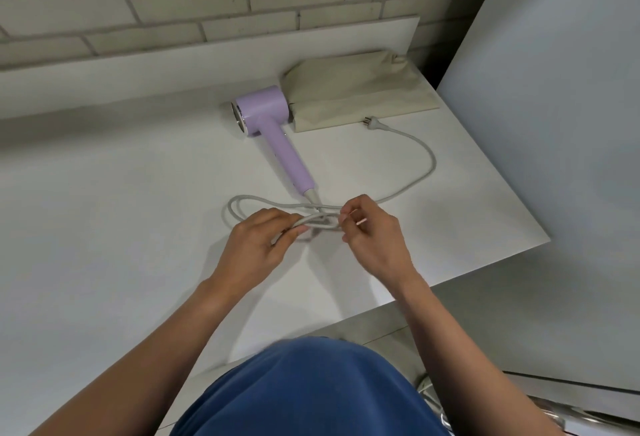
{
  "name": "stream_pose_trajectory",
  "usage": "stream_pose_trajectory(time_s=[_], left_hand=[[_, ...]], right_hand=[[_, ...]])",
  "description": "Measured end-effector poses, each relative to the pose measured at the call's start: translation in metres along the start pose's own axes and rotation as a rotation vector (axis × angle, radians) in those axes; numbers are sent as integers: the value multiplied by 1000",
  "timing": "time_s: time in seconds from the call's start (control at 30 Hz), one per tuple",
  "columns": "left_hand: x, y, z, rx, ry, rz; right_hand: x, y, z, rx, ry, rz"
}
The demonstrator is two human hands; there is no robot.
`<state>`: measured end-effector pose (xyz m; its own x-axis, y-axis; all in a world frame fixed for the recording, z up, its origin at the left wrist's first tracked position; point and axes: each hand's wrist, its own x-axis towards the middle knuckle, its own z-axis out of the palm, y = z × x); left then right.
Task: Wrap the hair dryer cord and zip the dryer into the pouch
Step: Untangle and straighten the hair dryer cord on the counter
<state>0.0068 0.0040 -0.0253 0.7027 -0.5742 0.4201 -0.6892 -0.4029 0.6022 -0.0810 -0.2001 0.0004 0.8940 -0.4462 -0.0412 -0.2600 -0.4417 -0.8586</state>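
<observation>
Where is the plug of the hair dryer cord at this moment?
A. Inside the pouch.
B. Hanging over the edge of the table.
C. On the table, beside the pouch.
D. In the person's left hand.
C: the plug lies on the white table beside the near edge of the beige pouch, at the free end of the cord.

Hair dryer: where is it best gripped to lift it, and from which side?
Likely the handle, mid-length, from above: the hair dryer lies flat on the table, its slim straight handle pointing toward the person, while its bulky head lies right beside the pouch.
</observation>
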Motion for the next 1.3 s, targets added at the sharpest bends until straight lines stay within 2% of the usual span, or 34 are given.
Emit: stream_pose_trajectory(time_s=[0.03, 0.1, 0.17, 0.23, 0.33, 0.43, 0.63, 0.77, 0.97, 1.13, 1.3], left_hand=[[2, 1, -1, -14, -2, -18], [3, 3, -3, -25, 0, -27], [4, 5, -5, -18, -5, -16], [4, 7, -7, -14, -7, -17], [3, 6, -8, -2, -34, -10], [1, 3, -10, -8, -33, -2], [6, -11, -19, 88, 12, -43], [6, -9, -19, 84, -15, -46], [-1, 1, -17, 90, -98, -29], [0, 4, -25, 64, -92, -70], [1, 6, -30, 56, -176, -85]], right_hand=[[-2, 1, 3, -191, 50, -196], [-5, 2, 8, -386, 82, -499], [-4, 3, 12, -482, 85, -659], [0, 7, 15, -551, 135, -738], [6, 15, 16, -594, 234, -779], [5, 18, 14, -582, 258, -789], [-1, 14, 2, -238, 302, -584], [-2, 21, 7, -382, 304, -570], [1, 7, 26, -542, 262, -902], [2, 5, 23, -526, 235, -868], [7, 4, 22, -574, 232, -875]])
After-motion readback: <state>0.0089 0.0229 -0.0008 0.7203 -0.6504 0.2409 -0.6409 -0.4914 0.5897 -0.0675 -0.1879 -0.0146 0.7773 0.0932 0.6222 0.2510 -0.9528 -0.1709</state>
